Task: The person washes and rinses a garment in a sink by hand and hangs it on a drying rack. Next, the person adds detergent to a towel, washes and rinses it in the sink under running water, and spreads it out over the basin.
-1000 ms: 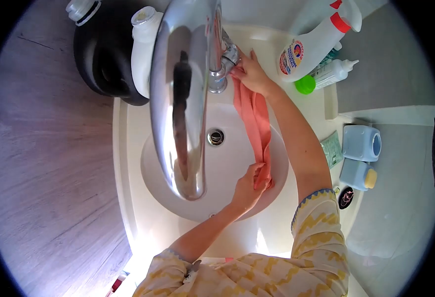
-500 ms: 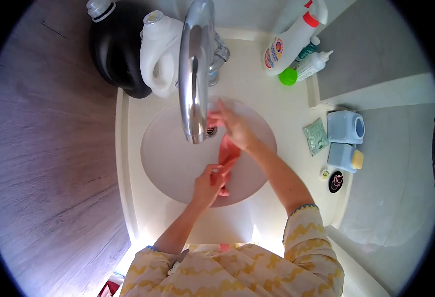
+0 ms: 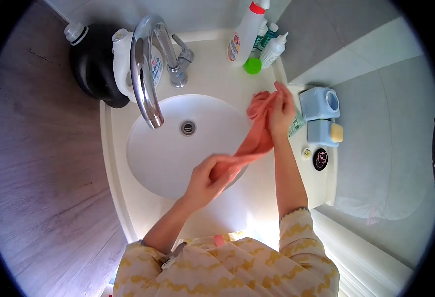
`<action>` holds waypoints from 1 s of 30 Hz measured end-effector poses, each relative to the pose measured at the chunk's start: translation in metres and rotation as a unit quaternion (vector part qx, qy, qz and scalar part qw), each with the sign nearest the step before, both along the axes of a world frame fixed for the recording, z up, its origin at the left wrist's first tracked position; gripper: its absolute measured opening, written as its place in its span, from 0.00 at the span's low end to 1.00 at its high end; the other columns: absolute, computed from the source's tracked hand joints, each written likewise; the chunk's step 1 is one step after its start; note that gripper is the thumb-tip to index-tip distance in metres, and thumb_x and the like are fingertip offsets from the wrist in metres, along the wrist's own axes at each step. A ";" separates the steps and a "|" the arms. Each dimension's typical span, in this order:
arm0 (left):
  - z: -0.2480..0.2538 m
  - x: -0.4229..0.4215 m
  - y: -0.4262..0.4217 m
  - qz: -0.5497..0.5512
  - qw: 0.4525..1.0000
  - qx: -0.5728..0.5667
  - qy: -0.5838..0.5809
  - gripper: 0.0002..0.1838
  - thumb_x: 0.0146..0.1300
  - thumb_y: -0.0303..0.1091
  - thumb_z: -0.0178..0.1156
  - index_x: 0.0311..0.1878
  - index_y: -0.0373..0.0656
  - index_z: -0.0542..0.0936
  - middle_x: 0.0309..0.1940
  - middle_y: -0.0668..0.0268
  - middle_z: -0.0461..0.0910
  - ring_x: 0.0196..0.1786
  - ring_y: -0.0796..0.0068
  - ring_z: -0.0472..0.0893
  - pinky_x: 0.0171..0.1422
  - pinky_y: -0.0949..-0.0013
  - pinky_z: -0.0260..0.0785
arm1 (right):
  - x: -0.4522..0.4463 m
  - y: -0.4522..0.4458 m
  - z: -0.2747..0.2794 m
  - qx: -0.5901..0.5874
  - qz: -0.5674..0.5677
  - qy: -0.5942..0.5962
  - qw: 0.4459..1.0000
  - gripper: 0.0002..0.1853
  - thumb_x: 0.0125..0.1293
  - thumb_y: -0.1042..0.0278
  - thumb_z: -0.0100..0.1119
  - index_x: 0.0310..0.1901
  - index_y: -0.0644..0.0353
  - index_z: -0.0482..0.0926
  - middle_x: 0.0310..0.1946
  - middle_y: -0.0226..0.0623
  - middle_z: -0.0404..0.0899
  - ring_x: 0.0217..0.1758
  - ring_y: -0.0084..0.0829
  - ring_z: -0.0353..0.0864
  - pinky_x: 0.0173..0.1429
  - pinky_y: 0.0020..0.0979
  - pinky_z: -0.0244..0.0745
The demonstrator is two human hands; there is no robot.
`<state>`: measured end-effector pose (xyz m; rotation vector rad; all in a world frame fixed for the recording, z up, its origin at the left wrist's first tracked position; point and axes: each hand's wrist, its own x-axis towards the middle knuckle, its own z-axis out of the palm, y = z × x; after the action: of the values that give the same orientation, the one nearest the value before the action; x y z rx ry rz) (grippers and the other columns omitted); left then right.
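A coral-red cloth (image 3: 258, 137) stretches slantwise between my two hands, over the right part of the sink and its rim. My left hand (image 3: 205, 180) grips the lower end above the sink's near edge, its fingers curled round the fabric and slightly blurred. At the upper end my right hand (image 3: 281, 111) holds the bunched part, beyond the sink's right rim. The white oval sink (image 3: 153, 158) lies below, its drain (image 3: 188, 128) showing. A chrome faucet (image 3: 145, 74) arches over the sink's left side, away from both hands.
A black jug (image 3: 96, 69) and a white jug (image 3: 122, 64) stand back left. A spray bottle (image 3: 243, 37) and small bottles (image 3: 274, 50) stand back right. Right of my right hand are a green packet (image 3: 295, 124), blue containers (image 3: 319, 103), a yellow sponge (image 3: 337, 132) and a black disc (image 3: 320, 159).
Both hands lifted the cloth out of the sink. My right hand moved right, past the rim, and the cloth is pulled out longer. The view shifted, so the faucet appears further left.
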<state>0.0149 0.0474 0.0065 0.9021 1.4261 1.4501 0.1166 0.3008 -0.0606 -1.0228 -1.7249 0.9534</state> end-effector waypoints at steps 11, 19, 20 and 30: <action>-0.033 -0.109 0.031 0.448 0.862 -0.104 0.216 0.39 0.48 0.30 0.67 0.63 0.37 0.59 0.47 0.59 0.65 0.38 0.71 0.71 0.38 0.66 0.68 | -0.062 -0.031 -0.068 0.267 0.032 -0.309 0.912 0.24 0.55 0.72 0.56 0.56 0.53 0.73 0.66 0.32 0.58 0.62 0.49 0.59 0.61 0.46 0.61; 0.017 -0.224 0.042 0.338 0.902 -0.165 0.214 0.22 0.49 0.49 0.67 0.35 0.37 0.79 0.28 0.59 0.78 0.32 0.68 0.78 0.39 0.61 0.71 | -0.140 -0.070 -0.051 0.195 0.205 -0.141 0.949 0.14 0.58 0.75 0.53 0.46 0.54 0.80 0.41 0.30 0.80 0.42 0.38 0.73 0.47 0.36 0.68; 0.008 -0.232 0.044 0.321 0.902 -0.186 0.221 0.20 0.50 0.48 0.66 0.34 0.38 0.80 0.16 0.63 0.77 0.23 0.68 0.79 0.33 0.64 0.70 | -0.142 -0.080 -0.041 0.160 0.232 -0.115 0.953 0.13 0.59 0.74 0.53 0.45 0.54 0.80 0.40 0.31 0.80 0.40 0.38 0.73 0.47 0.36 0.68; -0.016 -0.143 -0.056 0.464 0.849 -0.086 0.237 0.10 0.47 0.31 0.67 0.27 0.34 0.79 0.18 0.59 0.77 0.23 0.78 0.76 0.29 0.71 0.68 | -0.155 -0.158 -0.051 -0.418 0.241 0.081 0.872 0.14 0.65 0.61 0.58 0.44 0.59 0.67 0.41 0.39 0.77 0.43 0.26 0.76 0.46 0.27 0.73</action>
<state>-0.1279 -0.0087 -0.0092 0.4477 2.5515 1.7804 -0.0383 0.1430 -0.1116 -0.9802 -1.4404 2.1693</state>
